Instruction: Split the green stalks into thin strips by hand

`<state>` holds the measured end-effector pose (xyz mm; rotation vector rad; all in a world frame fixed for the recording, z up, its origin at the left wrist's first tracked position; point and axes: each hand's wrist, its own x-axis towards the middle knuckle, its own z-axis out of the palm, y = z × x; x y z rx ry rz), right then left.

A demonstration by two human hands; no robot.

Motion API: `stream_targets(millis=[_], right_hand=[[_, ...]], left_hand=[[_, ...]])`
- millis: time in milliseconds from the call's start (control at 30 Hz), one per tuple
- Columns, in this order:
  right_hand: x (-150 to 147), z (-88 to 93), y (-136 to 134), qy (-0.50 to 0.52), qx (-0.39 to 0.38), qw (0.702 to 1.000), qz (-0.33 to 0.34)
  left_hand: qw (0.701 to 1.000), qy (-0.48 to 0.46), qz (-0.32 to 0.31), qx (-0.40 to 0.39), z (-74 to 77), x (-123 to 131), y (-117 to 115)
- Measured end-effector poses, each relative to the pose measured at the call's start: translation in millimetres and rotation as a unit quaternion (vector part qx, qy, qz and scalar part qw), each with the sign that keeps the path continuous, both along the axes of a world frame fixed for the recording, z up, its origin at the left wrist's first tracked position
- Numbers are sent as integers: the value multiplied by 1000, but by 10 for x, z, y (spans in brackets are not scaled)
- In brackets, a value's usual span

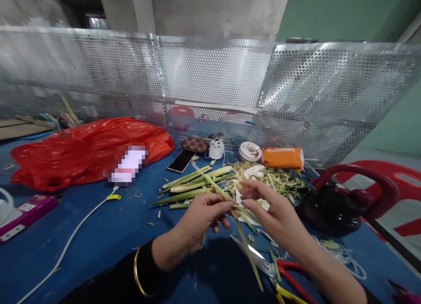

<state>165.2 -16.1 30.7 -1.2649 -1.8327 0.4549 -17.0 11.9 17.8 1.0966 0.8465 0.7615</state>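
My left hand [200, 218] pinches a long thin green leaf strip [245, 247] that runs from the upper left down toward me. My right hand [269, 209] closes its fingers on the same strip just to the right, the two hands almost touching. Behind them a bundle of green stalks [194, 183] lies on the blue table [98, 225]. Beside it is a heap of pale green trimmings [279, 179]. Scissors with red and yellow handles [276, 271] lie under my right forearm.
A red plastic bag [88, 148] covers the left of the table, with a phone [180, 160], a small patterned pouch [194, 144], white thread spools [216, 148], an orange pack [283, 158] and a dark kettle [338, 205]. A perforated metal screen [230, 84] stands behind.
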Motion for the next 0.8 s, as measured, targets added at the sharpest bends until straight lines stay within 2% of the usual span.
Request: stream_targets(millis=[67, 167, 333, 533, 667, 800], right_hand=[[83, 11, 45, -63, -46, 997, 12], [163, 6, 93, -120, -53, 991, 10], [116, -30, 89, -111, -39, 993, -7], [31, -73, 78, -131, -46, 990, -6], [53, -71, 80, -205, 31, 978, -20], [67, -61, 81, -306, 146, 939, -51]], left_hand=[[999, -22, 39, -19, 0, -11, 40], [996, -47, 46, -58, 3, -12, 67], [990, -87, 26, -109, -17, -5, 62], [993, -90, 19, -81, -14, -10, 69], [998, -48, 38, -22, -30, -6, 69], [998, -15, 62, -2, -63, 8, 61]])
